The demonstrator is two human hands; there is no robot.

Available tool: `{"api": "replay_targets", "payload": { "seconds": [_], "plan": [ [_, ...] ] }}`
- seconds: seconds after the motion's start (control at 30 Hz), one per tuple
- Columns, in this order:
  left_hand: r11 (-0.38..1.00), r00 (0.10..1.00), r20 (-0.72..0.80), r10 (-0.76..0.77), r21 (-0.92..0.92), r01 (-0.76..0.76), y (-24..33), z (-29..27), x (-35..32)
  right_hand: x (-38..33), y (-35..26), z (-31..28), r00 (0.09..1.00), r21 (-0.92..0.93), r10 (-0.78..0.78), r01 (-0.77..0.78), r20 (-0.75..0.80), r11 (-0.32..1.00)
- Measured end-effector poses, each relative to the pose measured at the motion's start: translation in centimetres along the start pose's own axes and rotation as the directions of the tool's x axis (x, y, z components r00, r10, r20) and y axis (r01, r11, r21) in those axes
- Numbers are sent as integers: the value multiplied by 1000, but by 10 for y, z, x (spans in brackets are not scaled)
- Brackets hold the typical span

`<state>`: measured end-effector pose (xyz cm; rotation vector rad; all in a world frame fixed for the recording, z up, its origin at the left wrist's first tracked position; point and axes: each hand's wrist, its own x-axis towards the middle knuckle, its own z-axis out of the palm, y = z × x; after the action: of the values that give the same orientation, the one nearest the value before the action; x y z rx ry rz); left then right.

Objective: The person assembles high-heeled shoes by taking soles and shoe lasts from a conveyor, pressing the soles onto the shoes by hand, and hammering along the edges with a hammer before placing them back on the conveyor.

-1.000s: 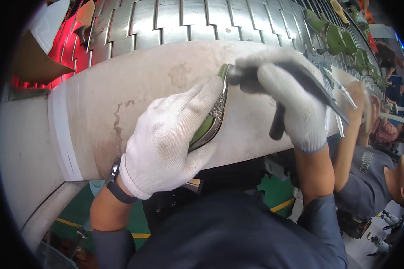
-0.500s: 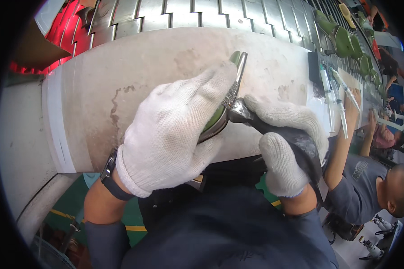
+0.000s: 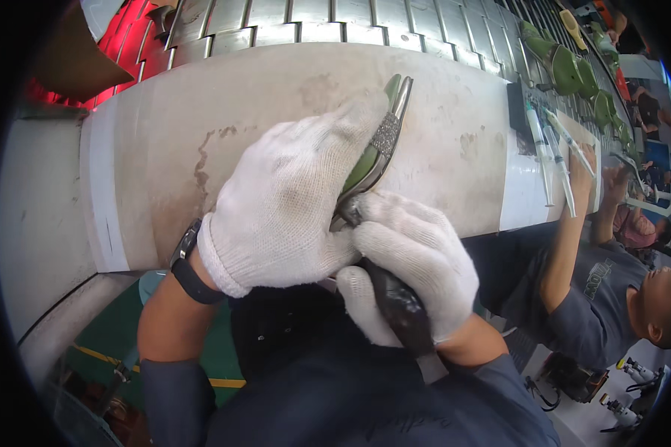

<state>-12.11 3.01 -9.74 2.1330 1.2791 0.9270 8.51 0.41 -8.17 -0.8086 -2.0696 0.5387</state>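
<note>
My left hand (image 3: pixel 283 194), in a white knit glove, is closed around a green shoe last (image 3: pixel 359 170) fitted with a shoe part (image 3: pixel 385 135) that has a glittery band and a shiny silver edge. The last's toe points away from me; my palm hides much of its left side. My right hand (image 3: pixel 421 257), gloved too, grips a dark hand tool (image 3: pixel 397 298) with a rounded metal head. That head sits against the near end of the shoe, close to my left thumb, and the handle slants down to the right. My fingers partly cover the tool.
Beneath my hands is a stained pale work board (image 3: pixel 276 82), with a slatted metal conveyor (image 3: pixel 313 31) beyond it. Several syringes (image 3: pixel 555 149) lie at the right, near a co-worker's arm (image 3: pixel 570 231). More green lasts (image 3: pixel 566 71) stand on the conveyor's right side.
My right hand and the tool have moved left and toward me, from the glittery band to the shoe's near end. The shoe has turned slightly, showing more of its band and silver edge.
</note>
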Motion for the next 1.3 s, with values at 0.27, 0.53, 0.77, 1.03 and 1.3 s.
{"api": "replay_targets", "payload": {
  "seconds": [0.27,0.53,0.77,1.03,1.3],
  "plan": [
    [985,983,-66,174,-1,-174,-5,-6,-9,-14,4,2,979,481,184,-203,87,853],
    [992,998,-34,56,-111,-60,-19,-12,-29,-5,7,-4,996,103,-59,52,69,993],
    [992,995,-60,81,-91,-87,-29,-7,-27,-9,13,-8,968,259,28,-94,249,961],
    [995,996,-47,75,-60,-77,-25,-5,-19,5,16,-15,900,215,-9,-95,435,972],
    [999,1000,25,-14,45,13,-2,-12,-6,-1,13,-22,949,531,191,-300,251,792]
  ]
}}
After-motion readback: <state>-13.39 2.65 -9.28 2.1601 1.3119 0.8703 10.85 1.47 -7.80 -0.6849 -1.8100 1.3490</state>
